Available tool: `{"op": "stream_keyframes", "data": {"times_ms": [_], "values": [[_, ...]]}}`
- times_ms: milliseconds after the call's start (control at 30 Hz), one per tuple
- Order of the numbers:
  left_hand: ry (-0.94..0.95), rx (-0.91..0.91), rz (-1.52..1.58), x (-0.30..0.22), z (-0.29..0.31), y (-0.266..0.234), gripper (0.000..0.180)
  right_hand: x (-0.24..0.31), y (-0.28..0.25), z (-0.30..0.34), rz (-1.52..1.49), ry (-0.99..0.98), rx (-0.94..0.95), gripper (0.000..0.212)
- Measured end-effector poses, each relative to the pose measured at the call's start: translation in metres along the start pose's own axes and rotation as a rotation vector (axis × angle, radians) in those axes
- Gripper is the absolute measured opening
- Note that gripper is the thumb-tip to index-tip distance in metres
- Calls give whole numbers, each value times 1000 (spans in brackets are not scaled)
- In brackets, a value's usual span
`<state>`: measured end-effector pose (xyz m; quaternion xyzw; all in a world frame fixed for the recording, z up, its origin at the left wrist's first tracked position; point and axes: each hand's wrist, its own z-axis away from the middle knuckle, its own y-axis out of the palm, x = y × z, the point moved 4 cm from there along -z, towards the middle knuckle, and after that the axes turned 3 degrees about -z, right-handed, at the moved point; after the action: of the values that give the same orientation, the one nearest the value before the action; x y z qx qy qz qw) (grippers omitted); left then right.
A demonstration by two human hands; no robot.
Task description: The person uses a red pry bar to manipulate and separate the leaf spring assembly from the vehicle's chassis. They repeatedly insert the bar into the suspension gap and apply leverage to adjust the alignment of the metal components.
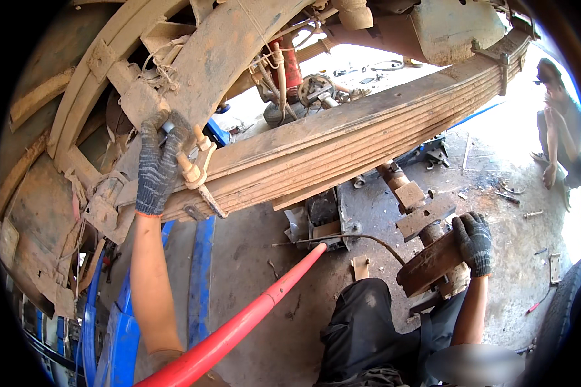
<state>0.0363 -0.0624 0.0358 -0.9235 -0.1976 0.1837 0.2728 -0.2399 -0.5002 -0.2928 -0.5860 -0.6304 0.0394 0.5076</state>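
My left hand (159,161), in a dark knitted glove with an orange cuff, is closed around a short, pale metal pin (168,126) at the muddy bracket by the frame. Beside that hand, a bolted shackle (197,166) sits at the near end of a rusty leaf spring (342,142), which runs up to the far right. My right hand (474,242), gloved alike, curls over the rim of a rusty brake drum (430,263) on the axle (410,193) below the spring. The pin's inner end is hidden by the fingers and bracket.
A long red bar (252,313) slants up from the lower left to a jack (329,219) on the floor. Blue beams (202,277) lie at left. Another person (558,122) crouches at the far right. A tire (565,316) stands at the right edge.
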Motion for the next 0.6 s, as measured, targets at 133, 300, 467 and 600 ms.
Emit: {"op": "stream_keyframes", "data": {"times_ms": [133, 300, 467, 600], "values": [[-134, 158, 191, 22, 2, -10, 39, 7, -2, -2, 6, 7, 1, 24], [-15, 262, 206, 6, 7, -15, 41, 4, -3, -1, 24, 19, 40, 26], [-175, 56, 228, 11, -4, -10, 39, 1, -1, 0, 22, 6, 32, 26], [-142, 170, 118, 18, 5, -12, 37, 4, -1, -2, 37, -32, 6, 25]]}}
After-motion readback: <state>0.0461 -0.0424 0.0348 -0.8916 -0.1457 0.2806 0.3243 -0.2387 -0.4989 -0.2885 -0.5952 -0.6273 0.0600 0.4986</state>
